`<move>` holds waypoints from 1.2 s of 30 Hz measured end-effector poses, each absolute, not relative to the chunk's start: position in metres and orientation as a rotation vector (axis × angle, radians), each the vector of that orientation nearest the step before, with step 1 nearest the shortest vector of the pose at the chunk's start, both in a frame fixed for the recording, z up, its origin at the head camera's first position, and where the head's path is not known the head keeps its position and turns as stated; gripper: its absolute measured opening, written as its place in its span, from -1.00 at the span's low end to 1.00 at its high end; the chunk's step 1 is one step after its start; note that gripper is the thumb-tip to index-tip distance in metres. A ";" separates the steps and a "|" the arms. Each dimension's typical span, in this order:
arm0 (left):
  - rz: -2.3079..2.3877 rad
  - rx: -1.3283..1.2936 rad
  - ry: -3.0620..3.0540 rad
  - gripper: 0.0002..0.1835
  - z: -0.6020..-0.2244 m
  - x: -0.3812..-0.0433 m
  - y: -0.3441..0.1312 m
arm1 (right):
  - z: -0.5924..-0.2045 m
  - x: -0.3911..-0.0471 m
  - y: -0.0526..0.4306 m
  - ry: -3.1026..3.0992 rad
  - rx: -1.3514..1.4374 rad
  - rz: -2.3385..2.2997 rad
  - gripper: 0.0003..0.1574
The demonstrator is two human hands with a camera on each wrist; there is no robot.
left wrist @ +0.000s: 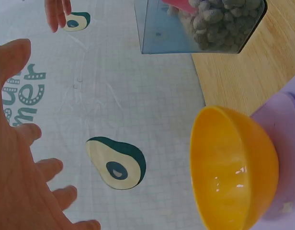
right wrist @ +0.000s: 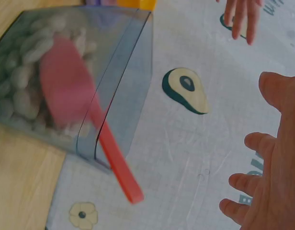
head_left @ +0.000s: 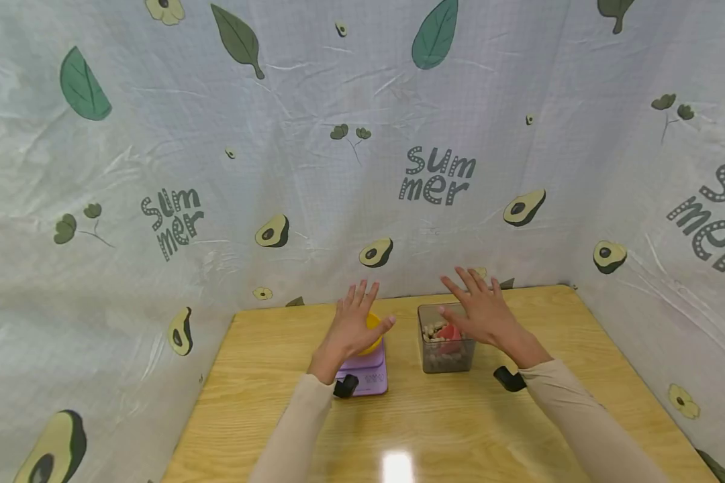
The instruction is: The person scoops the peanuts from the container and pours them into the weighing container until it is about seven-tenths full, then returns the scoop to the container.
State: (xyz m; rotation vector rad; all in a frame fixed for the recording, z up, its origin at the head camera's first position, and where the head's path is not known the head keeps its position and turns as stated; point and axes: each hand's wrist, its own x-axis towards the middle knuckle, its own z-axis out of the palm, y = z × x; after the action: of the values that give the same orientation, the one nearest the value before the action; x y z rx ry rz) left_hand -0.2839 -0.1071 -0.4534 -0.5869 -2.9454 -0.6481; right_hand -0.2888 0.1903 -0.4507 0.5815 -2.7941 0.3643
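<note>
My left hand (head_left: 352,329) is raised with fingers spread over a lilac kitchen scale (head_left: 371,379), holding nothing. On that scale sits a yellow bowl (left wrist: 233,167), and no contents show inside it in the left wrist view. My right hand (head_left: 483,312), also spread and holding nothing, hovers above a clear grey plastic bin (head_left: 447,362). Inside the bin lie many peanut-like lumps (right wrist: 25,91). A red scoop (right wrist: 66,81) rests on them, its handle sticking out past the bin's rim. In the head view the hands partly hide the bowl and the bin.
The bin and scale stand side by side near the back edge of a wooden table (head_left: 411,416). A white curtain (head_left: 314,181) printed with avocados, leaves and lettering hangs behind and along both sides. Black wrist straps (head_left: 346,386) show at the sleeves.
</note>
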 end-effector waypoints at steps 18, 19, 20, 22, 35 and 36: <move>-1.224 -0.696 -2.854 0.10 -0.490 -0.287 -0.055 | -0.454 -0.286 0.213 -2.789 0.697 0.205 -0.17; -1.227 -0.694 -2.851 0.10 -0.493 -0.287 -0.051 | -0.455 -0.286 0.213 -2.781 0.707 0.186 -0.19; -1.243 -0.692 -2.846 0.10 -0.496 -0.288 -0.048 | -0.456 -0.286 0.213 -2.775 0.718 0.167 -0.19; -1.248 -0.685 -2.842 0.12 -0.503 -0.289 -0.041 | -0.459 -0.287 0.213 -2.758 0.748 0.136 -0.20; -1.373 -0.647 -2.821 0.24 -0.536 -0.292 -0.013 | -0.472 -0.292 0.212 -2.769 0.804 -0.002 -0.35; -1.379 -0.648 -2.824 0.25 -0.537 -0.292 -0.012 | -0.473 -0.293 0.212 -2.772 0.808 -0.012 -0.37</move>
State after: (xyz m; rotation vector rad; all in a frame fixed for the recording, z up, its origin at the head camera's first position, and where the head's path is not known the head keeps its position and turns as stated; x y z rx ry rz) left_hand -0.2920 -0.0123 -0.5367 -0.6477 -2.8242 -1.3793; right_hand -0.2925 0.2117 -0.4728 0.8081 -2.7723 -0.0123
